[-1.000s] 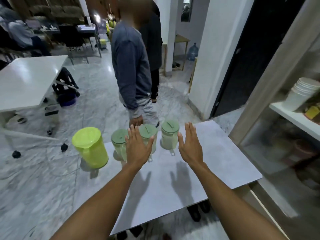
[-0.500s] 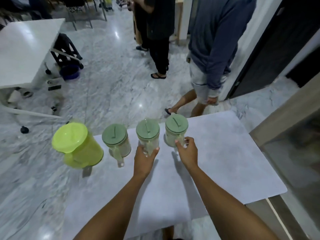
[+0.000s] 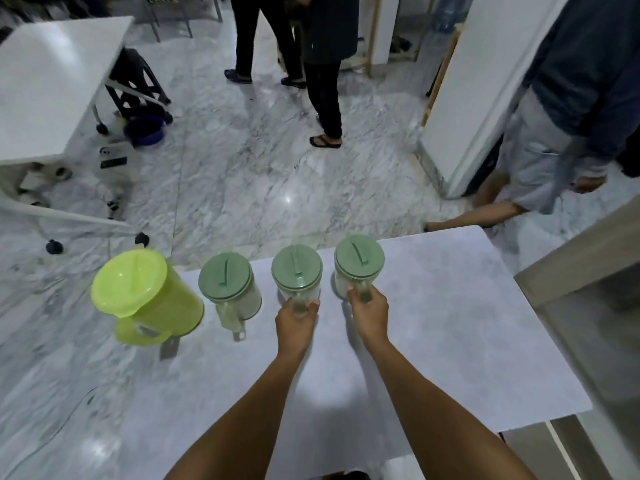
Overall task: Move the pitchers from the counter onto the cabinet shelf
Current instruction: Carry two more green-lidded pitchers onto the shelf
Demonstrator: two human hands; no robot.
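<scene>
Pale grey counter (image 3: 433, 341) is filling the lower part of the view, with marbled floor beyond it and two bystanders standing on that floor, well apart from the work. Four lidded pitchers are standing upright in a row along the counter's far edge, handles turned toward the wearer. From the left: a lime-green pitcher (image 3: 149, 299) sitting at the corner, then a clear pitcher with sage lid (image 3: 227, 284) waiting untouched. The left hand (image 3: 296, 322) is curling closed around the handle of the third pitcher (image 3: 297, 271), and the right hand (image 3: 369, 313) is wrapping shut around the handle of the fourth pitcher (image 3: 359, 259). Each pitcher is rising straight ahead of its fist, long axis vertical. A cabinet frame (image 3: 581, 258) is showing at the right edge, nearer the right hand; its shelf is lying out of sight. Nothing is standing between the held pitchers and that side.
</scene>
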